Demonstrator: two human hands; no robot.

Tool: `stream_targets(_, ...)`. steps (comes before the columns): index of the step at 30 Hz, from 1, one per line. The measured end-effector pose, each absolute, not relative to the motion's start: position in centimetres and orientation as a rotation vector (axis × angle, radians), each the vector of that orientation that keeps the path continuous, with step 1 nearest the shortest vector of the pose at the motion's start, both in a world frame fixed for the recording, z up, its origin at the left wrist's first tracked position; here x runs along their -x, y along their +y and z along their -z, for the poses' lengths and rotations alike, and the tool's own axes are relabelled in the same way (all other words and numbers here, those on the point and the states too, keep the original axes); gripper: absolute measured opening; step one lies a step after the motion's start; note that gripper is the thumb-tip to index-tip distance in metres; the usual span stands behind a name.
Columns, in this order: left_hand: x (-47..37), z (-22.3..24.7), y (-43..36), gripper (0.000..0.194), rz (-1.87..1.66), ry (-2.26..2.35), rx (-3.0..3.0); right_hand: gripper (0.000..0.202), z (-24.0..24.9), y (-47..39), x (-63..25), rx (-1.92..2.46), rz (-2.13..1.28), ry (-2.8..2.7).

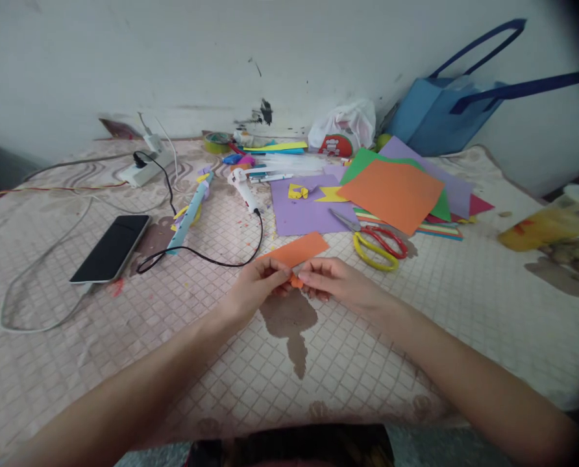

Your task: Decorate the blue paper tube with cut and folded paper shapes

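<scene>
A small orange paper piece (296, 281) is pinched between my two hands above the patterned tablecloth. My left hand (269, 279) closes thumb and fingers on its left side. On its right side, the fingers of my right hand (322, 277) are closed too. Just beyond my fingertips lies an orange paper strip (302, 249). Scissors (380, 246) with one red and one yellow handle rest to the right of the strip. Behind it, a small yellow paper piece (298, 191) sits on a purple sheet (296, 217).
A white glue gun (245, 191) trails a black cord on the left, near a decorated blue strip (188, 217), a phone (111, 250) and a power strip (146, 170). Coloured sheets (394, 193), a blue bag (426, 117) and a plastic container (547, 227) are at right.
</scene>
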State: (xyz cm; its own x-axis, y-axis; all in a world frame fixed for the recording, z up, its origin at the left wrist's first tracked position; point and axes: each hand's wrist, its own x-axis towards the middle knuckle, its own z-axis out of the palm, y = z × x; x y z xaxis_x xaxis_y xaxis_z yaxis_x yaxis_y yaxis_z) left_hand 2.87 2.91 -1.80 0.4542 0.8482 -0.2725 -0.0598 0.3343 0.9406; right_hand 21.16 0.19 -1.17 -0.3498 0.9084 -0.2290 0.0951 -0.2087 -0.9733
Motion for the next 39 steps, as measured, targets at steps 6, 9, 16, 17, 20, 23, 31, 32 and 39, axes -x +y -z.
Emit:
stream_targets(6,-2.8,1.6,2.8,0.021,-0.671,0.876,-0.987,0.013,1.2,0.3,-20.9,1.243,-1.599,-1.456)
stream_targets(9,-2.8,1.3,2.8,0.023,-0.647,0.871,-0.982,0.013,1.4,0.4,-21.0,1.219,-1.609,-1.467)
stream_targets(16,-2.7,1.4,2.9,0.019,-0.65,0.898,-1.045,0.025,1.5,0.2,-21.2,1.237,-1.575,-1.445)
stream_targets(17,-2.7,1.5,2.9,0.018,-0.66,0.905,-1.028,0.029,1.4,0.2,-21.2,1.237,-1.551,-1.436)
stream_targets(20,-2.7,1.4,3.0,0.018,-0.69,0.916,-0.98,0.033,1.2,0.2,-21.2,1.244,-1.509,-1.438)
stream_targets(23,-2.7,1.2,3.0,0.018,-0.7,0.914,-0.963,0.027,1.2,0.2,-21.3,1.272,-1.522,-1.468)
stream_targets(31,-2.7,1.2,2.9,0.018,-0.651,0.918,-0.966,0.024,1.4,0.4,-21.4,1.3,-1.489,-1.451)
stream_targets(32,-2.7,1.3,2.9,0.019,-0.646,0.916,-0.969,0.023,1.3,0.4,-21.4,1.304,-1.484,-1.455)
stream_targets(39,-2.7,0.8,2.9,0.022,-0.631,0.957,-1.09,0.016,1.0,0.2,-21.0,1.337,-1.3,-1.59)
